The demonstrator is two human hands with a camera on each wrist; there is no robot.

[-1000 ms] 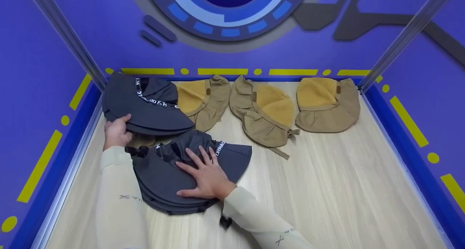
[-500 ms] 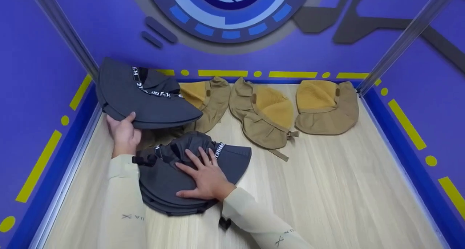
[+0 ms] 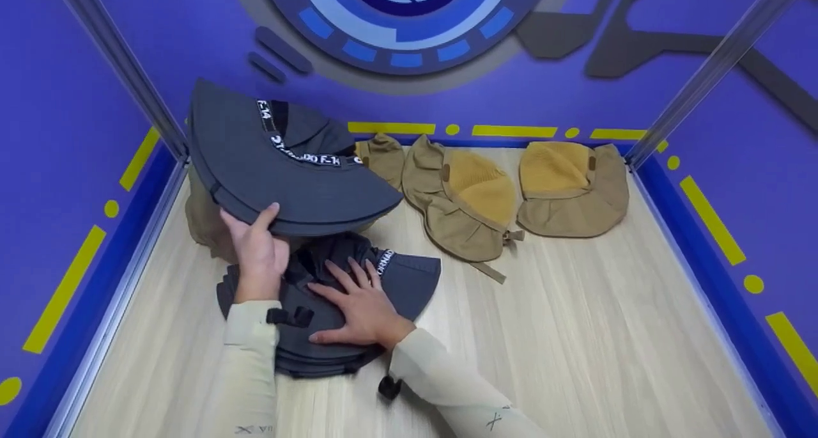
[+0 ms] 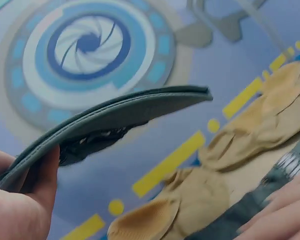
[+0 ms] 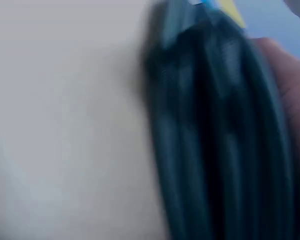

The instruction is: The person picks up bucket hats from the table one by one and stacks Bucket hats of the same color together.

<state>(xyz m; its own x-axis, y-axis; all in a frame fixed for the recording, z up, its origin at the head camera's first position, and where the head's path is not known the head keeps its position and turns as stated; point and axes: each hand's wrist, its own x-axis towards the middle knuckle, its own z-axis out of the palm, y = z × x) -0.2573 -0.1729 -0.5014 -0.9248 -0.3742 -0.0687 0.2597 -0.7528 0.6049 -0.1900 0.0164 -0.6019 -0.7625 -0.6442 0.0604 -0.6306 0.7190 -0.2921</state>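
Observation:
My left hand (image 3: 259, 252) pinches the brim edge of a dark grey bucket hat (image 3: 255, 163) with a black-and-white lettered band. The hat is folded flat and raised off the table; in the left wrist view its brim (image 4: 140, 107) juts out past the thumb. My right hand (image 3: 364, 307) lies with spread fingers on a stack of similar dark grey hats (image 3: 307, 355) at the front. Layered brims (image 5: 220, 140) of that stack show blurred in the right wrist view. Tan-and-yellow hats lie behind, one of them (image 3: 208, 220) mostly hidden under the lifted hat.
Along the back wall lie a tan-and-yellow hat (image 3: 383, 156) partly covered by the grey one, another (image 3: 473, 195) with a loose strap, and a third (image 3: 572, 188) at the right. Blue-purple walls (image 3: 735, 137) enclose the light wooden table (image 3: 575, 348) on three sides.
My left hand has lifted the grey hat up and carried it to the right, uncovering part of a tan hat at the left. My right hand has stayed on the stack.

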